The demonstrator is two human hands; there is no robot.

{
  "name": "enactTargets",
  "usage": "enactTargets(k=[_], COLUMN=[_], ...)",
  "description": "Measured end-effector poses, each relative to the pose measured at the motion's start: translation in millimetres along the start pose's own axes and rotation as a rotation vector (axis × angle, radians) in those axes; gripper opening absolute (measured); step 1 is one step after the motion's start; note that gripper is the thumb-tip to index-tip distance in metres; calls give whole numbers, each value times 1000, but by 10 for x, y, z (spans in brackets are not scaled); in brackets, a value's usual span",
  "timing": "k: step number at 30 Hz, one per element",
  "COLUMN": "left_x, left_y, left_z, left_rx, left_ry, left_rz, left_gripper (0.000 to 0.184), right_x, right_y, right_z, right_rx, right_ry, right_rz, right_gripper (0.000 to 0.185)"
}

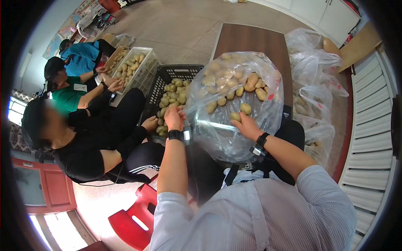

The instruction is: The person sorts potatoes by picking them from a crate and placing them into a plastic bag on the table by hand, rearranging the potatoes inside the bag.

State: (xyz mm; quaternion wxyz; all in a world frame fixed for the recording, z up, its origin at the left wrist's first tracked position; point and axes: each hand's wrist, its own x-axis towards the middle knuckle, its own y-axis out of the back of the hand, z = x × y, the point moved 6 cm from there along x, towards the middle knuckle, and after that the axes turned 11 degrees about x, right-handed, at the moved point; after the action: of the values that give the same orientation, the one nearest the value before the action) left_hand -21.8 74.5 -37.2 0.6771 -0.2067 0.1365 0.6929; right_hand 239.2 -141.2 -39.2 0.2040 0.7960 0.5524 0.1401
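Observation:
My right hand (pixel 248 127) grips a potato (pixel 235 116) inside a large clear plastic bag (pixel 217 144). A second potato (pixel 245 109) lies against its fingertips. More potatoes are in the bag beyond, including a bigger, browner one (pixel 251 82). My left hand (pixel 173 119) is over the near right side of a black crate (pixel 155 79) holding many potatoes (pixel 172 94). Its fingers are loosely bent and appear apart, with no potato visible in them; part of the palm side is hidden.
A co-worker in black (pixel 79 154) sits close on my left, one hand (pixel 150 124) at the crate. Two other people sit beyond, by a white crate (pixel 142 62) of potatoes. The bag rests on a brown table (pixel 247 39). Filled plastic bags (pixel 312 71) line the right; a red stool (pixel 134 221) stands lower left.

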Motion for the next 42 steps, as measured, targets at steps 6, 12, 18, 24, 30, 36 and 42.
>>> enactTargets(k=[6,12,18,24,30,36,42], left_x=[-443,-851,-788,-419,449,420,48], left_y=[-523,-809,-868,-530,109,361,21], left_z=[60,-34,-158,-18,-210,-242,-51], left_rx=[385,526,505,47,-180,-245,157], left_ry=[-36,103,148,52,-55,65,-92], left_rz=[-455,-684,-855,-350,-114,143,-10], left_gripper=[29,47,37,33,39,32,28], right_x=[120,183,219,-244,-624,-461,-439], right_y=[-104,-287,-456,-366,-261,-233,-169], right_z=[-184,-592,-615,-321,-187,227,303], right_rx=[226,416,674,-176,-559,-838,-803], right_ry=[-171,-191,-83,218,219,170,184], right_rz=[-91,-205,-190,-117,-100,18,-9], right_gripper=[45,42,37,45,45,29,16])
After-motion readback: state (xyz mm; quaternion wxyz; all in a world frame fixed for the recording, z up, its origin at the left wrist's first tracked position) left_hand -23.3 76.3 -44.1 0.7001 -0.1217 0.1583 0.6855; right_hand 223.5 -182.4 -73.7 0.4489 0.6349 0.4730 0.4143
